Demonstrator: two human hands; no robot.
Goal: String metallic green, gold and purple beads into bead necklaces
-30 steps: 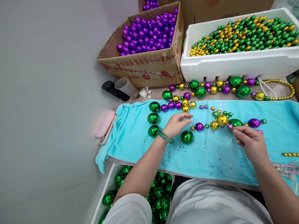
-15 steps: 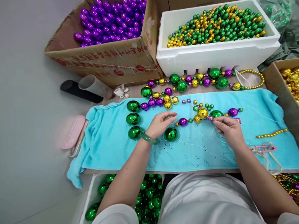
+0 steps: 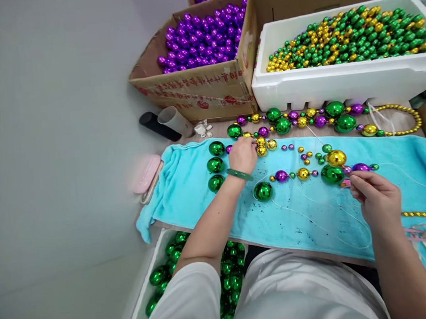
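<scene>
While the right hand (image 3: 378, 197) pinches a small shiny lilac bead (image 3: 347, 170) beside a big glossy gold ball (image 3: 336, 158) over the fluffy turquoise towel (image 3: 189, 185), the left hand (image 3: 242, 156) is at some round metallic purple balls (image 3: 229, 149), can't tell its grip.

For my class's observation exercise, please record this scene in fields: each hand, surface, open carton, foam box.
Left hand: by a lone purple bead and gold beads; grip hidden
Right hand: pinched at a small lilac bead beside a large gold bead
Surface: blue towel
Open carton: heaped purple beads
White foam box: mostly green and gold beads
</scene>
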